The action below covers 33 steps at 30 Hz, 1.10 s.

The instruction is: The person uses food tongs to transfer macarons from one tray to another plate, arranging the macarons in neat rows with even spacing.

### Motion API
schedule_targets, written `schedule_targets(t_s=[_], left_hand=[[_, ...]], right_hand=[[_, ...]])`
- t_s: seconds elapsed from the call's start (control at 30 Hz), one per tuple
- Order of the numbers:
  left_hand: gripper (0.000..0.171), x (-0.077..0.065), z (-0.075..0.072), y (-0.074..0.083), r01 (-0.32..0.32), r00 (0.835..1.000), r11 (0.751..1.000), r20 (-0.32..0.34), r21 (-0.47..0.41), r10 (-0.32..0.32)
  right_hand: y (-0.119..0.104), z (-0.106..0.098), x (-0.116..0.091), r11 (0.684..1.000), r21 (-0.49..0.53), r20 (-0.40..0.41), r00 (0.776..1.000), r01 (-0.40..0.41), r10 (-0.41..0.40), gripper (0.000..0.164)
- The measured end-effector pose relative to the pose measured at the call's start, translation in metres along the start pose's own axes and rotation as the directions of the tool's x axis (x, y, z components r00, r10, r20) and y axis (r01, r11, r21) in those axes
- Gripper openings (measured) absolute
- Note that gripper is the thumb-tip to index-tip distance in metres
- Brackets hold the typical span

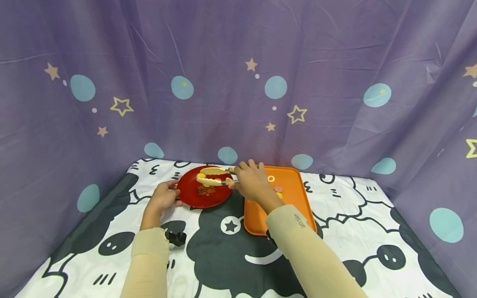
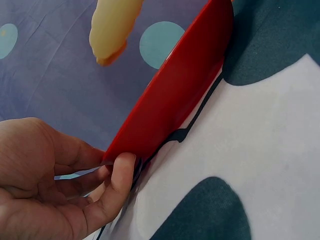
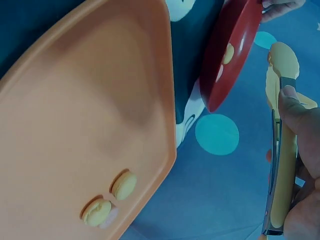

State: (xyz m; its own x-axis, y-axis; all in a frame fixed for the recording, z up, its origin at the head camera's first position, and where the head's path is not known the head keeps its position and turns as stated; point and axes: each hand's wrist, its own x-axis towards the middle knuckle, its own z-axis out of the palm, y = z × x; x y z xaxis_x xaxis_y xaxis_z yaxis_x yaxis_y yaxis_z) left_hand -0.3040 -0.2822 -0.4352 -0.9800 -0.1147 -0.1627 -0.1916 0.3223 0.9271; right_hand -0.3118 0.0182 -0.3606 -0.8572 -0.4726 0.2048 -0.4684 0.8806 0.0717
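My left hand [image 1: 164, 196] pinches the left rim of a round red plate [image 1: 197, 200], thumb and fingers about its edge [image 2: 167, 95]. Cream-tipped tongs [image 1: 214, 181] with metal arms are in my right hand [image 1: 253, 182], which grips them above the plate's right side. Their two tips stand apart over the plate. A small yellow round piece [image 1: 201, 176] shows between the tips; whether they touch it I cannot tell. In the right wrist view, a yellow piece [image 3: 228, 53] and a pinkish piece [image 3: 219, 73] lie on the plate.
Right of the plate lies an orange tray [image 1: 257, 221], partly under my right forearm. Toward its far end are a pale ring [image 1: 271, 179], a pink piece [image 1: 278, 189] and a yellow piece [image 1: 279, 195]. A purple curtain [image 1: 223, 124] hangs behind the patterned cloth [image 1: 223, 256].
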Motion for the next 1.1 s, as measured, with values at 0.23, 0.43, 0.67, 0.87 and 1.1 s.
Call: schedule_targets(t_s=[0.23,0.43,0.67,0.87,1.1], left_hand=[[0.055,0.001,-0.001,0.000,-0.001,1.000,1.000,-0.001,-0.007,0.001],[0.056,0.000,-0.002,-0.001,-0.013,1.000,1.000,0.010,-0.017,0.013],[0.055,0.001,-0.003,0.000,-0.006,1.000,1.000,0.009,-0.003,0.006],[0.055,0.001,-0.004,-0.001,-0.008,1.000,1.000,0.010,0.005,0.008],[0.055,0.003,-0.002,-0.002,-0.015,1.000,1.000,0.015,-0.014,0.015]], right_hand=[[-0.011,0.006,0.007,1.000,0.012,0.042,0.999,-0.015,0.015,0.062],[-0.017,0.012,0.011,0.999,0.010,0.062,0.997,-0.039,0.038,0.061],[-0.025,0.018,0.013,0.999,-0.009,0.066,0.997,-0.040,0.040,0.061],[-0.031,0.023,0.014,0.999,-0.027,0.052,0.998,-0.038,0.039,0.056],[-0.035,0.033,0.014,0.998,-0.055,0.049,0.998,-0.041,0.044,0.051]])
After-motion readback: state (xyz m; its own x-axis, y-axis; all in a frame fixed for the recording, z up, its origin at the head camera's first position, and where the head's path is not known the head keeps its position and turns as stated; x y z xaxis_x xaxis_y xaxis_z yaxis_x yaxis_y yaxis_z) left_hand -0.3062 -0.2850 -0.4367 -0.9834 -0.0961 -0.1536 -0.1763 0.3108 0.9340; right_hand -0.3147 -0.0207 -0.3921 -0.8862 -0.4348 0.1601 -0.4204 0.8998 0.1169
